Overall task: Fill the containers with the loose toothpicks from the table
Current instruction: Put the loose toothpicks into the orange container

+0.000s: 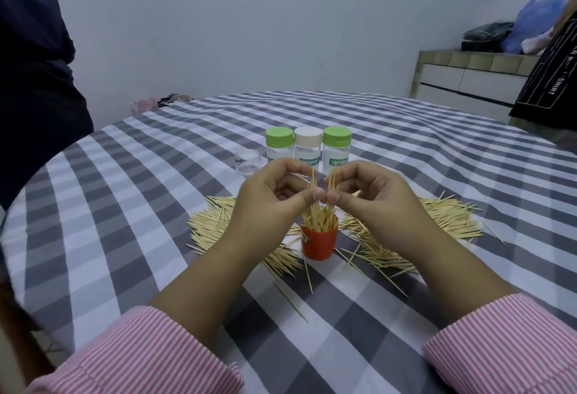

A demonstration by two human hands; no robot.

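A small red cup point(319, 245) stands on the checked tablecloth point(131, 237), packed with upright toothpicks point(320, 221). Right above it, my left hand point(268, 198) and my right hand point(371, 198) each pinch a bunch of those toothpicks between thumb and fingers, thumbs almost touching. Loose toothpicks lie in heaps around the cup, one heap on the left point(212, 225) and another on the right point(446, 220). Behind my hands stand three capped toothpick jars: green lid point(279, 145), cream lid point(308, 145), green lid point(337, 143). A clear open jar point(248, 160) sits to their left.
A person in dark clothing point(34, 75) stands at the table's left edge. A black printed bag point(549, 81) hangs at the far right, with a cabinet point(468, 75) and bags behind it. Stray toothpicks point(290, 300) lie in front of the cup.
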